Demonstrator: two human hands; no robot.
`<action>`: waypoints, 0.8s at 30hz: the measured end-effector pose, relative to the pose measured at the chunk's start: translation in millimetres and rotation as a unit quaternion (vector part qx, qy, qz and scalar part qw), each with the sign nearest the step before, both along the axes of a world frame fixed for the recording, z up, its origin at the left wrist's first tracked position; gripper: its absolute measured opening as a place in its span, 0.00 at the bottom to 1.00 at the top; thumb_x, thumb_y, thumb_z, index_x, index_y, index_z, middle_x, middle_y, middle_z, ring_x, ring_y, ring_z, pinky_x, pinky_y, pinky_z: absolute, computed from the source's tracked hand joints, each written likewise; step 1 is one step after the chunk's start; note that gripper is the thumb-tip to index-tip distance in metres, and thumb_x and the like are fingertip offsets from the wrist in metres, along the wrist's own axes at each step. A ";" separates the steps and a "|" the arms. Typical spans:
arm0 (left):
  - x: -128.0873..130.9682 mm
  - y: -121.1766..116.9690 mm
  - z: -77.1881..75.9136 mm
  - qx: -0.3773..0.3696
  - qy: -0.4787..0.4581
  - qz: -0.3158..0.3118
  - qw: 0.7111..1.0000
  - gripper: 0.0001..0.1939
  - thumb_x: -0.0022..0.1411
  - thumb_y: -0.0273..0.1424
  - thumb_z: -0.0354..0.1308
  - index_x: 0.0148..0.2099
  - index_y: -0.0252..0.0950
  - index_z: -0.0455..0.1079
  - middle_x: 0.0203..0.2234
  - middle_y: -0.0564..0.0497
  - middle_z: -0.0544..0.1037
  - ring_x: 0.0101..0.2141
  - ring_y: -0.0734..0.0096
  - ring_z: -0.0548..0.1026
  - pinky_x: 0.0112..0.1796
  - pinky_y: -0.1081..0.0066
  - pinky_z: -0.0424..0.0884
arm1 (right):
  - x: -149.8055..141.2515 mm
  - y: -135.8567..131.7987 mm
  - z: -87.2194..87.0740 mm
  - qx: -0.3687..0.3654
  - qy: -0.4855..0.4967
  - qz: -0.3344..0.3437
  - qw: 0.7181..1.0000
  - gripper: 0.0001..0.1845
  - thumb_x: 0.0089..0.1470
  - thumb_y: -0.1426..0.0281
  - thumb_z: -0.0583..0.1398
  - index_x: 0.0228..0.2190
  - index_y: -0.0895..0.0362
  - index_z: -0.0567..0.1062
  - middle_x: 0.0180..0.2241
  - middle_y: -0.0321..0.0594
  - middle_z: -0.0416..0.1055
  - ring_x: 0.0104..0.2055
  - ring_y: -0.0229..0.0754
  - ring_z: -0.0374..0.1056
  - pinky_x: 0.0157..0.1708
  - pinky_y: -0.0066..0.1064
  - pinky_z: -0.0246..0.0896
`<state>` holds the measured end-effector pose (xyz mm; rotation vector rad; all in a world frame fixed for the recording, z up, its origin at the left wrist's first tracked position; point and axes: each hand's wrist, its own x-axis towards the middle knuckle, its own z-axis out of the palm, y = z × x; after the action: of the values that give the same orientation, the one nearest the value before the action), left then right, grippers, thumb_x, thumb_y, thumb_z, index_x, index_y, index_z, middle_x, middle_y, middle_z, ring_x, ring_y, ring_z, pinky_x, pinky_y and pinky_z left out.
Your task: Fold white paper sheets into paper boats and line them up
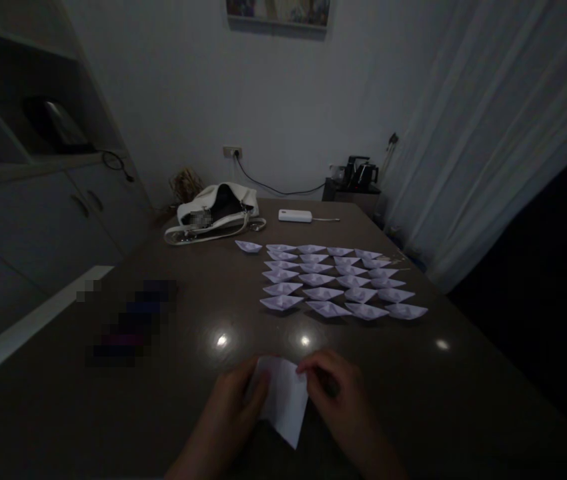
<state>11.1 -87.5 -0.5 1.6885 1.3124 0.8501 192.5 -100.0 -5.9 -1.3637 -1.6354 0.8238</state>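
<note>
A folded sheet of white paper (pixel 286 403) is held up between my hands near the front of the dark table. My left hand (pixel 236 403) grips its left edge, thumb on the near face and the fingers hidden behind. At the upper right corner, my right hand (pixel 336 390) pinches the paper between thumb and fingertips. A crease runs down the sheet, and its lower end comes to a point. Beyond my hands stand several white paper boats (pixel 317 279), set out in close rows, with a single paper boat (pixel 248 247) off to their back left.
A white handbag (pixel 218 210) lies open at the back left of the table (pixel 203 393). Right of it is a white power bank (pixel 295 216) with a short cable. A blurred-out dark object (pixel 133 323) lies on the left. A curtain (pixel 458 133) hangs at right.
</note>
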 end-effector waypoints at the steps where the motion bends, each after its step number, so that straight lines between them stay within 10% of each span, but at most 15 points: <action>1: 0.4 1.1 -1.7 0.015 0.021 -0.002 1.000 0.13 0.62 0.32 0.53 0.46 0.37 0.75 0.38 0.45 0.82 0.40 0.57 0.78 0.41 0.66 0.73 | 0.5 1.5 -0.2 0.001 -0.048 0.012 0.999 0.11 0.51 0.82 0.56 0.29 0.57 0.76 0.29 0.39 0.69 0.30 0.39 0.67 0.29 0.28 0.60; 13: -2.6 7.6 -20.5 0.143 0.104 -0.034 0.984 0.22 0.56 0.19 0.51 0.52 0.41 0.69 0.45 0.48 0.77 0.44 0.63 0.77 0.44 0.64 0.74 | -11.3 8.6 -5.2 0.021 -0.327 0.017 0.945 0.14 0.52 0.84 0.58 0.33 0.57 0.78 0.41 0.45 0.71 0.45 0.49 0.67 0.42 0.36 0.65; 24: -18.6 9.2 -30.7 0.289 0.101 -0.066 0.950 0.13 0.61 0.21 0.53 0.45 0.37 0.74 0.38 0.46 0.80 0.37 0.65 0.79 0.38 0.69 0.77 | -28.0 -8.0 -20.6 0.043 -0.279 0.043 0.958 0.19 0.54 0.76 0.60 0.49 0.59 0.72 0.48 0.46 0.71 0.49 0.51 0.66 0.50 0.42 0.64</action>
<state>-7.5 -78.3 -31.1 2.3453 1.1244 1.0716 164.5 -107.9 -26.6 -1.5616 -2.1437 0.4216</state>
